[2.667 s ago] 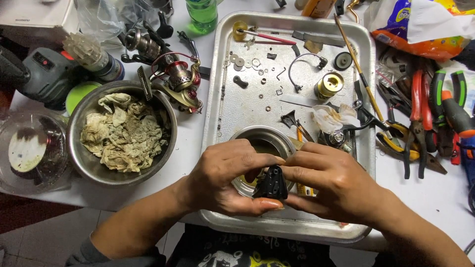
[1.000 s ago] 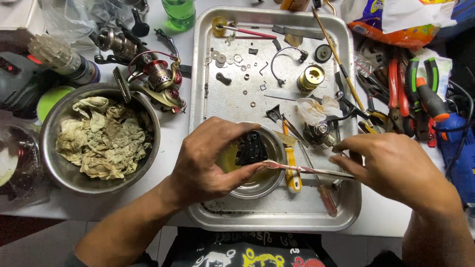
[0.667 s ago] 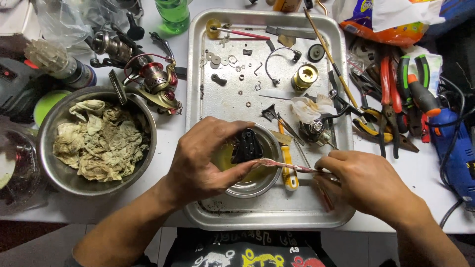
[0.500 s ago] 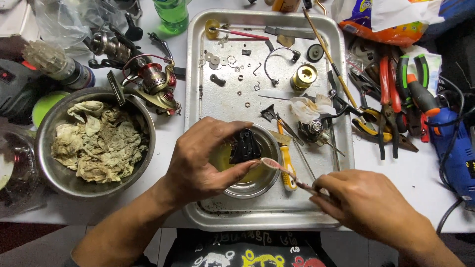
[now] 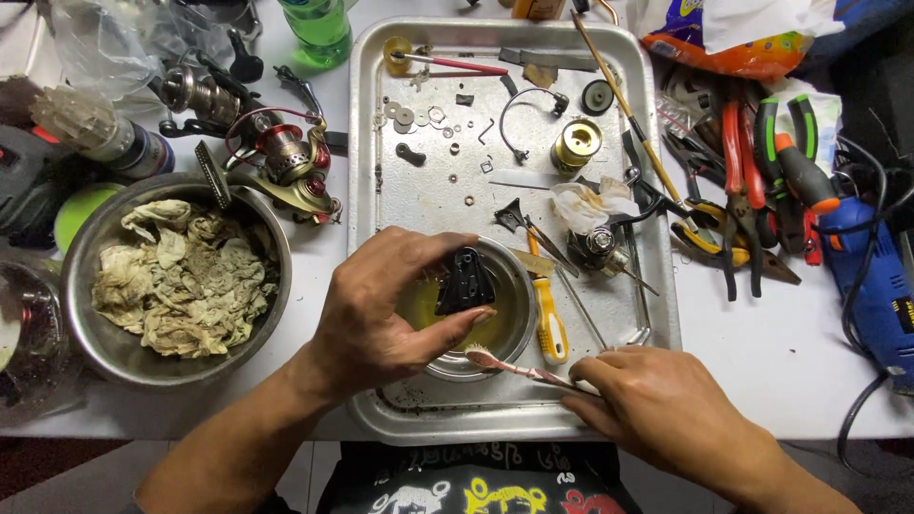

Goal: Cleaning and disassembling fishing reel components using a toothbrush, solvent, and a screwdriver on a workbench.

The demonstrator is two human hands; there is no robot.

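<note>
My left hand (image 5: 386, 309) grips a small black reel part (image 5: 465, 282) and holds it over a small steel bowl (image 5: 519, 314) of yellowish liquid, which stands on a metal tray (image 5: 371, 190). My right hand (image 5: 666, 409) holds a toothbrush (image 5: 514, 366) by its handle. The brush head lies at the bowl's near rim, just below my left thumb. Both hands are at the tray's near edge.
Small washers, screws, a brass spool (image 5: 576, 143) and a yellow-handled brush (image 5: 547, 319) lie on the tray. A steel bowl of dirty rags (image 5: 176, 276) and fishing reels (image 5: 286, 167) sit left. Pliers (image 5: 738, 181) and a blue power drill (image 5: 876, 276) lie right.
My right hand picked up the toothbrush and drew back toward me. The brush head went from beside the bowl to its near rim. My left hand kept holding the black part over the bowl.
</note>
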